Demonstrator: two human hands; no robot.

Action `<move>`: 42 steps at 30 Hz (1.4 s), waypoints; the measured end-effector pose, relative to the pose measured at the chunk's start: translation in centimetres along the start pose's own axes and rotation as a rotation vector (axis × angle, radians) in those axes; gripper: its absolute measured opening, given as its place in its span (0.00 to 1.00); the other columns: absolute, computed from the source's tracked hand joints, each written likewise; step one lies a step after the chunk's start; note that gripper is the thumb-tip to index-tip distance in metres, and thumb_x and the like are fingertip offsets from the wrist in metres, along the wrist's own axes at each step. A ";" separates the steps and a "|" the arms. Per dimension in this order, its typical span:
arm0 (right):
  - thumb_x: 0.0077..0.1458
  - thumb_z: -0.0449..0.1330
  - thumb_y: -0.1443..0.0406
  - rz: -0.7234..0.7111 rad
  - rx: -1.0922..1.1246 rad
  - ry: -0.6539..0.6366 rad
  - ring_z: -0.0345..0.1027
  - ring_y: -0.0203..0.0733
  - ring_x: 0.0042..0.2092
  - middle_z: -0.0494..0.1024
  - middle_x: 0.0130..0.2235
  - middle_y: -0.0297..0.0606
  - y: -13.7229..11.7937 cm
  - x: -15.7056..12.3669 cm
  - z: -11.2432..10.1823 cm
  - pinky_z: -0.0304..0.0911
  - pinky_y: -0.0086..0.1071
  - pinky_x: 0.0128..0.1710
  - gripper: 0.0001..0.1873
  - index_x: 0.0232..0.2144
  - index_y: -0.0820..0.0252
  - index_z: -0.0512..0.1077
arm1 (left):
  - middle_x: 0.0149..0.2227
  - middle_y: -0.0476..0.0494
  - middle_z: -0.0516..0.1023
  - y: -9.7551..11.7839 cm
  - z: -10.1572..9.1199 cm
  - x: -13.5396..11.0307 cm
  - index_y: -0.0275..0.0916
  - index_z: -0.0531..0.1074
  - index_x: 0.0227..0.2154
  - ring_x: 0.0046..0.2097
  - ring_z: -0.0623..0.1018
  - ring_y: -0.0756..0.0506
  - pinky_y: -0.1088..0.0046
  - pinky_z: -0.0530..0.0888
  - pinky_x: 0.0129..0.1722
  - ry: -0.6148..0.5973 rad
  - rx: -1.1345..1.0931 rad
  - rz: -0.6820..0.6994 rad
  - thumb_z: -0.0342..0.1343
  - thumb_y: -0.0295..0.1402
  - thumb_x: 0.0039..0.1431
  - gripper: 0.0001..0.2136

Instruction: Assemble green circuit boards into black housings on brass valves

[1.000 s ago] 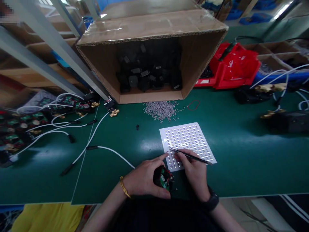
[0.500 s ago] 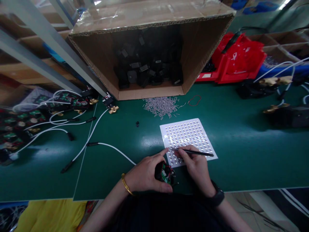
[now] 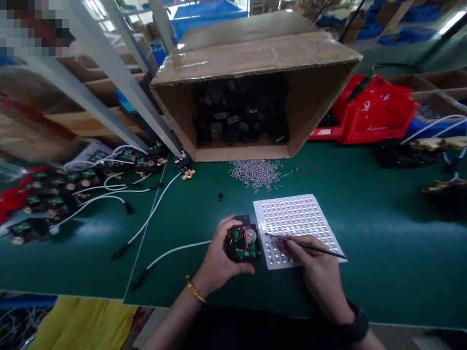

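Observation:
My left hand (image 3: 222,257) is closed around the side of an open black device housing (image 3: 243,243). Inside it show a green circuit board, red wires and a pale round disc, all facing up. In my right hand (image 3: 314,262), slim black tweezers (image 3: 321,249) are pinched, lying slanted with the tip pointing left. That tip is over the left part of a white sheet (image 3: 259,206) set with rows of small clear, shiny dots. The sheet lies just right of the housing. A white cable (image 3: 178,249) runs out to the left from beneath my left hand.
A cardboard box (image 3: 255,56) on its side holds black housings. Small metal pins or screws (image 3: 255,174) are heaped before it, near a red loop (image 3: 306,167). Open circuit-board units (image 3: 58,187) with white cables lie left; red bins (image 3: 383,112) and black brass-fitted units (image 3: 394,153) are right.
My left hand has drawn back from the sheet, and the housing has turned its open side upward. The tweezers' tip has moved away from my left fingertip. The camera view has shifted.

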State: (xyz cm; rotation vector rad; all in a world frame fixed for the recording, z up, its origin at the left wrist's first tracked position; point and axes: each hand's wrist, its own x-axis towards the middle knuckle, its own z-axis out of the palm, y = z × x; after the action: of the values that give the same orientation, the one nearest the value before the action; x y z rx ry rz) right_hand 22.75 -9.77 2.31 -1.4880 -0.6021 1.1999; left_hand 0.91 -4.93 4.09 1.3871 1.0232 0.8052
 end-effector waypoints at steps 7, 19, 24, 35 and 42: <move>0.40 0.69 0.60 0.153 0.365 -0.227 0.72 0.49 0.43 0.79 0.29 0.39 -4.8 0.9 3.9 0.65 0.42 0.47 0.12 0.24 0.58 0.70 | 0.56 0.39 0.60 -0.7 2.3 1.0 0.43 0.53 0.55 0.57 0.63 0.38 0.56 0.58 0.59 0.187 -0.023 0.026 0.65 0.28 0.43 0.37; 0.38 0.69 0.60 0.096 0.287 -0.190 0.72 0.44 0.33 0.79 0.31 0.39 -4.5 0.4 6.0 0.66 0.37 0.37 0.13 0.24 0.58 0.70 | 0.56 0.40 0.60 -1.5 2.3 1.0 0.43 0.63 0.49 0.59 0.61 0.37 0.55 0.58 0.59 0.263 0.029 0.091 0.66 0.31 0.42 0.29; 0.40 0.68 0.58 0.031 0.219 -0.175 0.72 0.45 0.34 0.79 0.31 0.40 -4.2 0.5 6.2 0.66 0.38 0.38 0.13 0.25 0.58 0.71 | 0.56 0.40 0.61 -1.3 2.7 1.0 0.43 0.61 0.50 0.58 0.62 0.38 0.56 0.58 0.59 0.281 0.012 0.069 0.65 0.30 0.44 0.29; 0.42 0.68 0.60 0.002 0.229 -0.142 0.71 0.45 0.40 0.79 0.36 0.38 -3.5 0.0 6.8 0.63 0.38 0.44 0.12 0.28 0.57 0.70 | 0.56 0.39 0.61 -0.7 3.0 0.9 0.42 0.54 0.55 0.57 0.64 0.38 0.57 0.59 0.59 0.296 -0.069 0.026 0.63 0.29 0.45 0.34; 0.44 0.67 0.61 -0.032 0.181 -0.140 0.72 0.45 0.39 0.79 0.36 0.38 -3.7 -0.2 6.7 0.64 0.38 0.43 0.10 0.28 0.57 0.72 | 0.56 0.40 0.62 -0.9 3.1 1.0 0.43 0.54 0.54 0.57 0.65 0.39 0.57 0.59 0.59 0.286 -0.097 0.019 0.63 0.28 0.46 0.33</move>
State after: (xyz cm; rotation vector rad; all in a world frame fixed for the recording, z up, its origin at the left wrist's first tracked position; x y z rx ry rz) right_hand 17.43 -6.04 6.38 -1.2460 -0.5923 1.3062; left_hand 3.99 -5.28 2.80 1.2226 1.1740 1.0754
